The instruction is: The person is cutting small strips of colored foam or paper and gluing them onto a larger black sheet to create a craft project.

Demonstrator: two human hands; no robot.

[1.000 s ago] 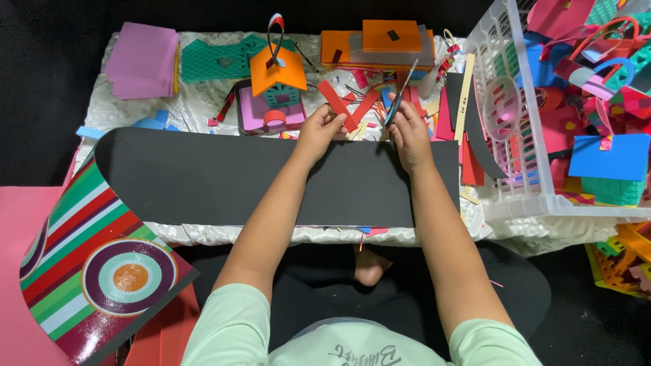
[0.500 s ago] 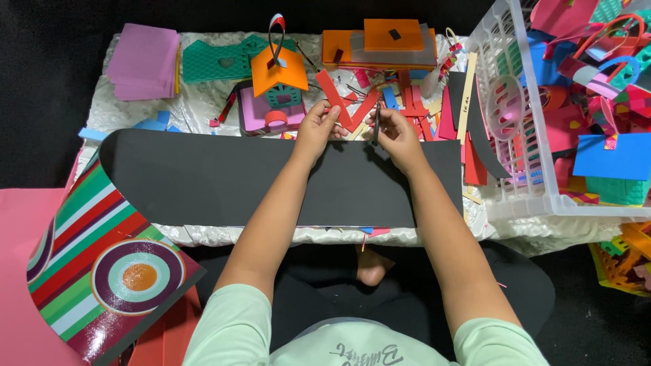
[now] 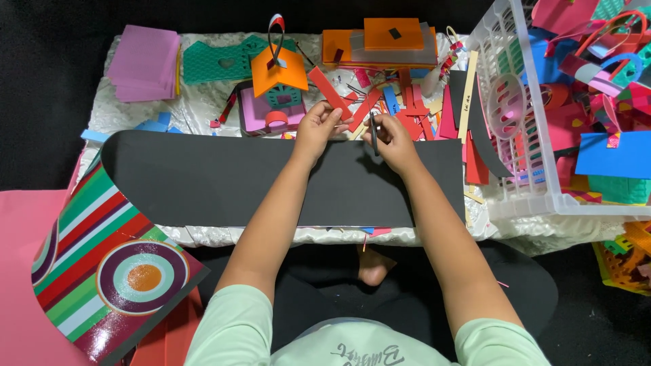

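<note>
- Nearest the person: a glossy striped sheet (image 3: 102,271) with concentric circles lies low on their left, overlapping a pink sheet (image 3: 20,271); a bare foot (image 3: 374,266) shows between the forearms, under the table edge
- Next out: large black foam sheet (image 3: 224,179) lies flat across the white cloth-covered table (image 3: 135,112), both forearms crossing over it; looks light and floppy, likely sags if lifted by one corner; better taken along a long edge with both hands
- Left hand (image 3: 317,129) sits at the far edge of the black sheet, fingers pinched on a red strip (image 3: 332,95); strip looks thin, light, bendy, probably creases easily; a grip close to the working end seems best
- Right hand (image 3: 393,139) is just beside the left, closed around small dark scissors (image 3: 373,132), blades pointing away from the person toward the strip; rigid, pointed, hold by the handles only
- Just beyond the hands: loose pile of red strips (image 3: 413,122) and scraps; light enough to scatter
- Farther back: small paper house (image 3: 274,95) with orange roof and purple walls, upright, left of the hands; hollow and crushable, judged best held by its base
- Far edge: purple sheet stack (image 3: 142,64), teal cut-out panel (image 3: 217,64), orange box (image 3: 380,44)
- Right side: white plastic basket (image 3: 515,129) full of coloured paper pieces, well apart from both hands
</note>
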